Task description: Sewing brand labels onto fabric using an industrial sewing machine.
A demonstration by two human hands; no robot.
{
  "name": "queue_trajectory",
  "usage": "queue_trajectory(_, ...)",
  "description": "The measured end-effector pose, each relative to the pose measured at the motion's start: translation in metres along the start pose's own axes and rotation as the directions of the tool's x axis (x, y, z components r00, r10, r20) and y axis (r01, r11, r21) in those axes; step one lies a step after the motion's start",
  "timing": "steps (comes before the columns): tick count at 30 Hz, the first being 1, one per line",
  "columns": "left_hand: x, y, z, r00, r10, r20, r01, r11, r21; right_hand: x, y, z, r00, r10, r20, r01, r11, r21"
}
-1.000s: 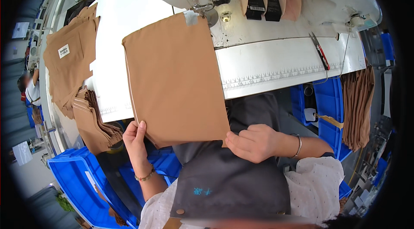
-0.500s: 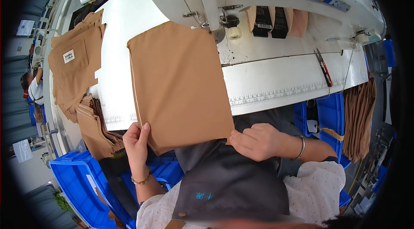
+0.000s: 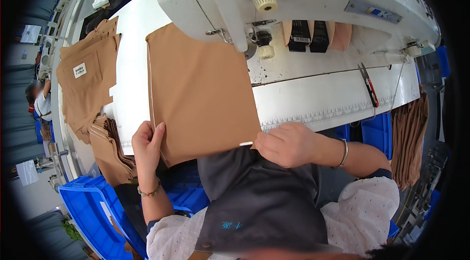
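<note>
Risks, left to right. Folded brown stack sits at the table's left end, near the left hand; a leftward swing of that arm might knock it toward the blue bin. Brown panel: far end under the sewing machine head, near edge overhanging the table above the lap. Uneven pull between the hands could skew or pucker it. Needle contact hidden; cannot tell. Snips lie well apart on the right; a wide sweep could catch them.

Pose. Left: thumb on top of the panel's near-left edge, fingers mostly hidden beneath, seemingly pinching the cloth; forearm nearly upright from below. Right hand: fingers curled, pinching the near-right corner beside a short white strip; back of hand up, forearm angling in from the right, elbow bent outward.
</note>
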State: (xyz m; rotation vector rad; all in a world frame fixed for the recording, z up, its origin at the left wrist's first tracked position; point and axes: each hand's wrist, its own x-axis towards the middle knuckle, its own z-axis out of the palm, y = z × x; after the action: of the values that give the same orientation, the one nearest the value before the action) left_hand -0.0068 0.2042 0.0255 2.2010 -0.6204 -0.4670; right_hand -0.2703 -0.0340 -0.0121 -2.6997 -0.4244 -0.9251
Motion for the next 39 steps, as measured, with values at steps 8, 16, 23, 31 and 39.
queue_trajectory(8, 0.033, 0.004, 0.001, 1.0, 0.017, 0.025, -0.018, 0.998, 0.065, 0.012, 0.028, 0.004, 0.999, 0.02, 0.041, -0.022, 0.999, 0.047)
queue_trajectory(16, 0.063, 0.01, 0.007, 0.999, 0.039, -0.004, -0.038, 0.993, 0.113, 0.019, 0.056, 0.007, 0.993, 0.019, 0.116, -0.025, 0.999, 0.043)
queue_trajectory(23, 0.091, 0.015, 0.01, 0.994, 0.107, -0.022, -0.103, 0.983, 0.15, 0.029, 0.076, 0.018, 0.998, 0.062, 0.013, -0.062, 0.997, 0.041)
queue_trajectory(31, 0.123, 0.015, 0.012, 0.987, 0.159, -0.018, -0.153, 0.974, 0.168, 0.04, 0.1, 0.021, 0.996, 0.071, 0.053, -0.069, 0.997, -0.039)
queue_trajectory(39, 0.152, 0.017, 0.018, 0.982, 0.186, -0.019, -0.182, 0.973, 0.143, 0.044, 0.115, 0.024, 0.988, 0.151, 0.028, -0.149, 0.988, -0.047)
